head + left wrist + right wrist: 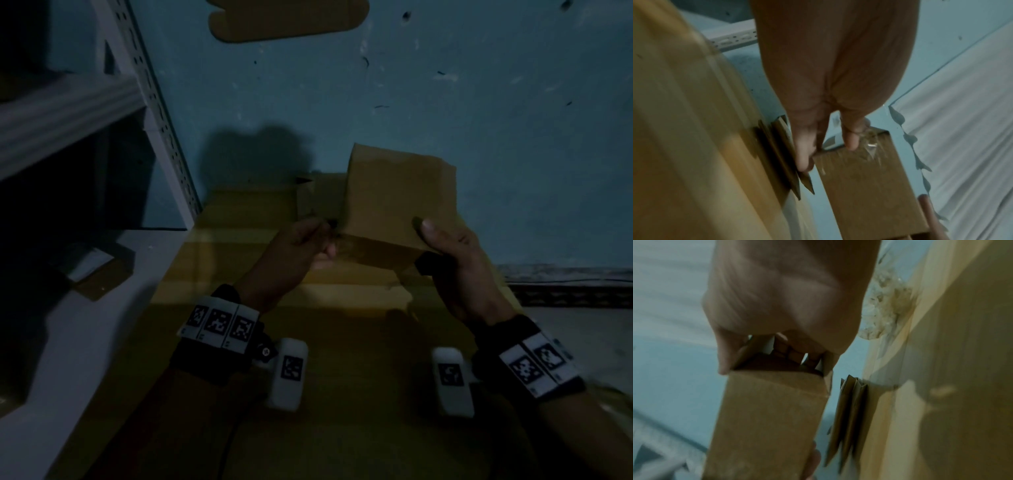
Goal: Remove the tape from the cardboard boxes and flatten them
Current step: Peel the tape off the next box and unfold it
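I hold a small brown cardboard box (400, 195) in the air with both hands. My left hand (323, 240) pinches its near left corner, where wrinkled clear tape (869, 146) sticks to the box (869, 186). My right hand (433, 241) grips the near right end of the box, thumb on the front face. In the right wrist view the fingers (795, 352) curl inside the open end of the box (766, 418). Under the hands lies a large flattened cardboard sheet (274, 342).
A grey metal shelf rack (68, 109) stands at the left, with a small taped box (96, 270) on its lower shelf. Folded cardboard pieces (851, 410) stand beside the big sheet, and a crumpled tape wad (881, 308) sits on it. A blue wall (479, 102) is behind.
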